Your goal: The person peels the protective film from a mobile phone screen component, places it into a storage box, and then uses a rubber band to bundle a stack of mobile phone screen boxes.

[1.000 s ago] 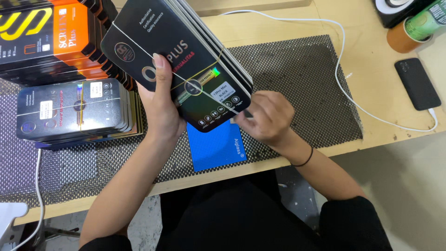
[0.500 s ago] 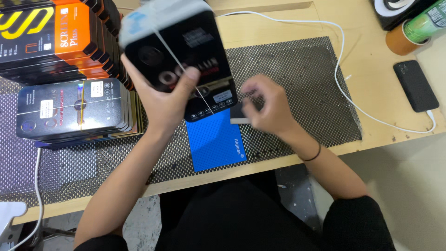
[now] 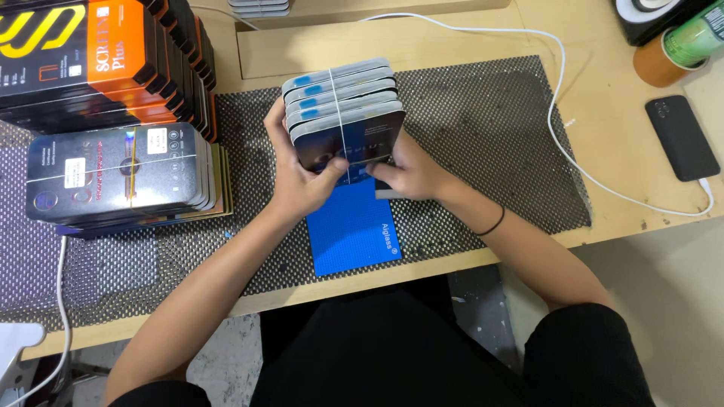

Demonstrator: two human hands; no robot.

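- A wooden table (image 3: pixel 603 105) is stretching across the whole scene, and one dark mesh mat (image 3: pixel 483 120) is covering most of its middle and left.
- At the far left, one tall stack of orange-and-black flat boxes (image 3: pixel 98 60) is sitting on the mat; how many are in it I cannot tell.
- Just nearer than that, a second stack of dark flat boxes (image 3: pixel 121 177) is lying banded together, again too tight to count.
- In the middle, a bundle of flat dark boxes (image 3: pixel 343 113) is being held up just above the mat; about five pale edges are showing, and one thin band is running round them.
- The left hand (image 3: pixel 298 177) is gripping the bundle from its left side, thumb pressing on the near face.
- The right hand (image 3: pixel 411 173) is closing on the bundle's near right corner, fingers curled against it.
- One blue sheet (image 3: pixel 353 230) is lying flat on the mat right under the two hands, reaching toward the near edge.
- One black phone (image 3: pixel 682 138) is lying at the right on the bare wood, with one white cable (image 3: pixel 558 136) plugged in and looping away to the far side.
- At the far right corner, one orange cup (image 3: pixel 656 60) is standing, and a green bottle (image 3: pixel 695 34) is sitting in it.
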